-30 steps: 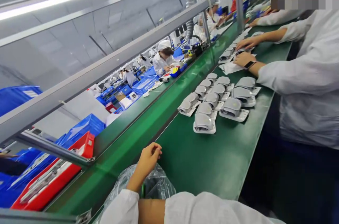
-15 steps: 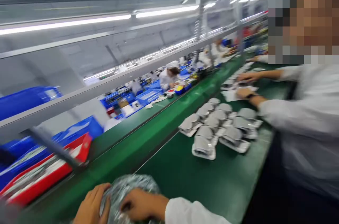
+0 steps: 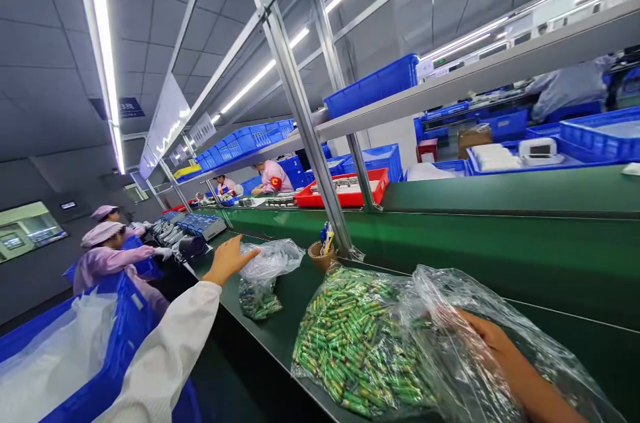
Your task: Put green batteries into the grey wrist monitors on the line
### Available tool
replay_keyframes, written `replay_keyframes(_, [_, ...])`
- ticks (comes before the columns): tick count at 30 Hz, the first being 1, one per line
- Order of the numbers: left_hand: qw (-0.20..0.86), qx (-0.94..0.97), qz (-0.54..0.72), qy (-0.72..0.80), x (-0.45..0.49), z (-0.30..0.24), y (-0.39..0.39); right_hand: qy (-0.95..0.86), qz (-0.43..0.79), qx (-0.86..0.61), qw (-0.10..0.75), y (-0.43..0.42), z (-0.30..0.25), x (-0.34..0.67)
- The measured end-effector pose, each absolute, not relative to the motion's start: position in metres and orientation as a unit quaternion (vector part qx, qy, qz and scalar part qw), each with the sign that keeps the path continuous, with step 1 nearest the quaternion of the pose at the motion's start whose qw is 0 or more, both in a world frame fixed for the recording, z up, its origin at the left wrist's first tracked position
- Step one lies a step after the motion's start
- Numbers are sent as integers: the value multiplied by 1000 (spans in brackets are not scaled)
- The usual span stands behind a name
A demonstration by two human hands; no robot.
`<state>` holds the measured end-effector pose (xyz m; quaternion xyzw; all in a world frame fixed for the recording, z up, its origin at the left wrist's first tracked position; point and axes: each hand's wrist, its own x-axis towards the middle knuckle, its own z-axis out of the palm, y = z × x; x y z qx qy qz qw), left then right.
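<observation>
At the lower left of the frame a blue crate [image 3: 115, 349] lined with thin white film sits below the person's white sleeve. No writing can be read: the hanging sign [image 3: 167, 117] at upper left is blank from this angle, and a dark ceiling plate beside it is too small to make out.

The view has swung round since half a second ago. The grey moulded parts and the co-worker in white are gone from sight, and both hands, then together on one crinkled bag, are now well apart.

The left hand [image 3: 227, 261] reaches out at centre left, fingers loosely extended, tips touching the glossy film of a small clear bag [image 3: 267, 269] on the green table [image 3: 500, 256]; whether they pinch it I cannot tell. Green cylinders sag in its bottom. Just beyond stands a round brown cup [image 3: 320, 254] of pens beside a slanted metal post [image 3: 300, 103].

At lower right lies a large clear bag [image 3: 360, 343], packed with slim green-and-gold cylinders, probably batteries. The right hand [image 3: 493, 343] is inside its wrinkled open mouth, fingers hidden by film.
</observation>
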<state>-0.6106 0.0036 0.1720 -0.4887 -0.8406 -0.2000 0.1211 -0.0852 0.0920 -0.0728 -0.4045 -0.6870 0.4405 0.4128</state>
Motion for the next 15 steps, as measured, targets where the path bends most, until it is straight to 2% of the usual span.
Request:
replay_keyframes(2, [89, -462, -222, -854, -630, 164, 0, -674, 365, -477, 431, 86, -65, -81])
replay_keyframes(4, [42, -419, -245, -874, -646, 158, -5, -686, 223, -536, 439, 81, -60, -71])
replay_keyframes(7, [-85, -359, -265, -891, -663, 151, -17, -680, 37, -625, 381, 79, -61, -52])
replay_keyframes(8, [-126, -345, -272, -889, -667, 149, -21, -671, 29, -650, 355, 80, -65, -47])
replay_keyframes(10, [-182, -320, -293, -882, -669, 143, -27, -660, 86, -675, 319, 82, -73, -40])
replay_keyframes(12, [-215, -299, -321, -873, -666, 136, -28, -664, 162, -654, 322, 84, -81, -39])
replay_keyframes(15, [-264, -300, -389, -830, -652, 131, -19, -660, 210, -627, 357, 84, -88, -39])
